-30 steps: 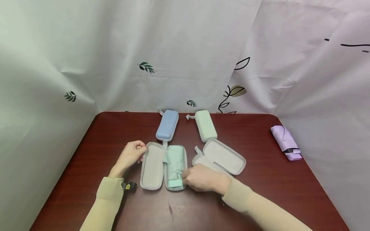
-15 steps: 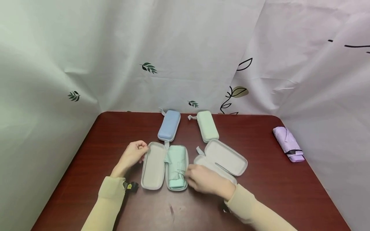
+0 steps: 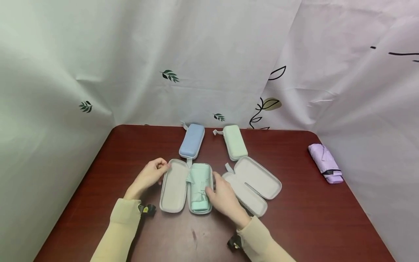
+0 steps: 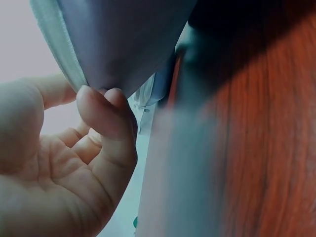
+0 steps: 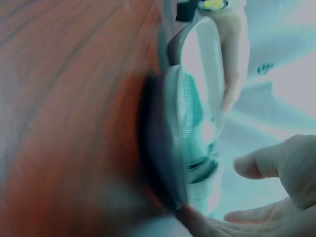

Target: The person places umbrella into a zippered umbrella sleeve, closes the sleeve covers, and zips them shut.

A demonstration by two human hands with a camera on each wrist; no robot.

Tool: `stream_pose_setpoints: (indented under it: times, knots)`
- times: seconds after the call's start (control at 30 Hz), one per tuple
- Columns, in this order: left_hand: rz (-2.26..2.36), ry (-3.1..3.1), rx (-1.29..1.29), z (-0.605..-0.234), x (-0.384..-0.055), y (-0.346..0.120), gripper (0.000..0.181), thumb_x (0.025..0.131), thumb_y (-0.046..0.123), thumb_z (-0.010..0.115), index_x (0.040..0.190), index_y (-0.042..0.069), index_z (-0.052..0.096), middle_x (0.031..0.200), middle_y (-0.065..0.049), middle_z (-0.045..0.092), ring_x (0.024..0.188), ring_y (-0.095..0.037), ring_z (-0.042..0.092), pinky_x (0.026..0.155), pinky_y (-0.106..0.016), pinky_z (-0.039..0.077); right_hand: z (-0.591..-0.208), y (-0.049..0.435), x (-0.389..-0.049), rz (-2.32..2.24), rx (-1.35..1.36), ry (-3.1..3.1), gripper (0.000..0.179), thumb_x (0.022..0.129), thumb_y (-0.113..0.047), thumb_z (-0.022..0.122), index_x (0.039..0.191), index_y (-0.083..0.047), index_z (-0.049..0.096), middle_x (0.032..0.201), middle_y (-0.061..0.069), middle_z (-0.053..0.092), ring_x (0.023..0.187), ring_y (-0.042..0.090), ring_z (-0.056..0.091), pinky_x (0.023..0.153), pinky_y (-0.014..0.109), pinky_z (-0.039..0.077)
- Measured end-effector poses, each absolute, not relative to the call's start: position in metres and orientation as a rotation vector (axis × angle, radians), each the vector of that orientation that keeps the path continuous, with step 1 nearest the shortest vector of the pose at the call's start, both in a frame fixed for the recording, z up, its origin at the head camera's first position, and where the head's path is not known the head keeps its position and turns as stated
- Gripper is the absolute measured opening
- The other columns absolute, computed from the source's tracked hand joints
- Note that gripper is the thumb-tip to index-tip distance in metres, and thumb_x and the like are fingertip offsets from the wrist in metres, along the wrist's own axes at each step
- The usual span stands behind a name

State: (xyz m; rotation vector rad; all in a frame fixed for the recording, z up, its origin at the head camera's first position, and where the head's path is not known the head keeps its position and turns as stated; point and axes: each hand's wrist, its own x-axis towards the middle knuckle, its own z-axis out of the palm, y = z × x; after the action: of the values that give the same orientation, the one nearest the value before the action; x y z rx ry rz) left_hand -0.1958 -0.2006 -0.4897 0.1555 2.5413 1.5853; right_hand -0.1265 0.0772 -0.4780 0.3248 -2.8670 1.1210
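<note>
Toward the near edge of the desk [image 3: 294,225], left of its middle, an open case [image 3: 173,187] is laid flat with both halves up, and a folded mint umbrella [image 3: 199,189] is seated in its right half. The right hand [image 3: 224,196] is placed against the right flank of that half, fingers fairly straight and spread along the rim and the umbrella's side, nothing being clasped. The left hand [image 3: 148,174] is set at the far left rim of the empty half, and in the left wrist view that rim is seen pinched between thumb and curled fingers [image 4: 106,116]. The umbrella is judged light and soft in its fabric, with a stiff core, likely to bulge or slip out of shape; the shell is judged rigid and light, best taken by its rims. Just to the right, a second open case [image 3: 253,182] lies empty at an angle, close to the right wrist, and could be knocked. Farther back, near the far edge, a closed blue case [image 3: 192,140] and a closed green case [image 3: 234,142] are lined up. A folded lilac umbrella [image 3: 324,162] is left well apart at the right edge.
</note>
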Motion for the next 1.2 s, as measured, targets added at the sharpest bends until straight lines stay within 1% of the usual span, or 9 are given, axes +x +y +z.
stream_pose_setpoints:
  times: [0.13,0.23,0.37,0.57,0.67,0.87,0.93,1.07,1.2]
  knots:
    - [1.569,2.555,0.176,-0.49,-0.196,-0.201,0.019,0.097,0.021,0.06,0.094,0.003,0.058,0.065,-0.007,0.052,0.055,-0.02,0.052,0.05,-0.036,0.05,-0.49,0.073,-0.135,1.192,0.178,-2.804,0.046,0.088,-0.013,0.061,0.129,0.007,0.053,0.094,0.009,0.066,0.08,0.018,0.063,0.074,0.039,0.052]
    - [1.57,2.553,0.174,-0.491,-0.196,-0.201,0.019,0.097,0.022,0.06,0.094,0.004,0.058,0.066,-0.009,0.052,0.055,-0.02,0.052,0.05,-0.036,0.05,-0.497,0.072,-0.142,1.21,0.12,-2.749,0.035,0.087,-0.008,0.061,0.119,0.005,0.06,0.082,0.001,0.063,0.071,0.012,0.06,0.068,0.035,0.051]
    - [1.563,2.52,0.21,-0.49,-0.195,-0.203,0.021,0.098,0.023,0.06,0.096,0.002,0.056,0.069,-0.009,0.052,0.055,-0.021,0.053,0.051,-0.036,0.05,-0.501,0.071,-0.148,1.189,0.063,-2.733,0.022,0.083,-0.006,0.062,0.104,0.0,0.065,0.074,-0.002,0.06,0.066,0.012,0.057,0.066,0.034,0.05]
    - [1.578,2.379,0.33,-0.485,-0.19,-0.205,0.021,0.099,0.019,0.058,0.102,0.0,0.05,0.079,-0.01,0.051,0.06,-0.022,0.056,0.055,-0.04,0.053,-0.502,0.075,-0.154,1.194,0.008,-2.735,0.009,0.076,-0.004,0.066,0.085,-0.007,0.064,0.065,-0.005,0.058,0.061,0.013,0.054,0.063,0.033,0.048]
    - [1.632,2.272,0.349,-0.486,-0.188,-0.205,0.023,0.1,0.018,0.057,0.106,-0.001,0.046,0.085,-0.012,0.051,0.07,-0.022,0.058,0.059,-0.042,0.056,-0.503,0.076,-0.156,1.22,-0.009,-2.733,0.009,0.075,-0.004,0.067,0.082,-0.008,0.064,0.063,-0.006,0.057,0.06,0.012,0.054,0.063,0.033,0.047]
    - [1.714,2.058,0.352,-0.495,-0.183,-0.205,0.032,0.102,0.03,0.053,0.116,0.002,0.043,0.106,-0.018,0.054,0.094,-0.028,0.064,0.073,-0.046,0.056,-0.504,0.078,-0.156,1.255,-0.025,-2.74,0.009,0.076,-0.004,0.067,0.084,-0.008,0.065,0.066,-0.005,0.06,0.06,0.01,0.055,0.063,0.032,0.048]
    - [1.725,2.02,0.359,-0.497,-0.18,-0.202,0.034,0.103,0.031,0.052,0.119,0.003,0.042,0.11,-0.019,0.054,0.098,-0.03,0.064,0.076,-0.047,0.055,-0.504,0.079,-0.157,1.264,-0.03,-2.743,0.01,0.076,-0.003,0.067,0.084,-0.007,0.066,0.066,-0.005,0.061,0.06,0.01,0.056,0.063,0.032,0.048]
    - [1.754,1.998,0.386,-0.5,-0.177,-0.196,0.042,0.102,0.028,0.053,0.133,0.004,0.037,0.117,-0.022,0.051,0.1,-0.031,0.061,0.073,-0.048,0.056,-0.504,0.08,-0.158,1.279,-0.03,-2.76,0.009,0.077,-0.004,0.068,0.085,-0.007,0.066,0.066,-0.004,0.061,0.06,0.01,0.056,0.063,0.032,0.049]
    - [1.799,1.961,0.387,-0.5,-0.174,-0.187,0.06,0.102,0.026,0.054,0.15,0.014,0.021,0.132,-0.028,0.043,0.105,-0.035,0.057,0.066,-0.052,0.056,-0.503,0.08,-0.159,1.294,-0.02,-2.774,0.009,0.078,-0.004,0.068,0.085,-0.007,0.065,0.066,-0.004,0.061,0.06,0.011,0.056,0.062,0.032,0.048]
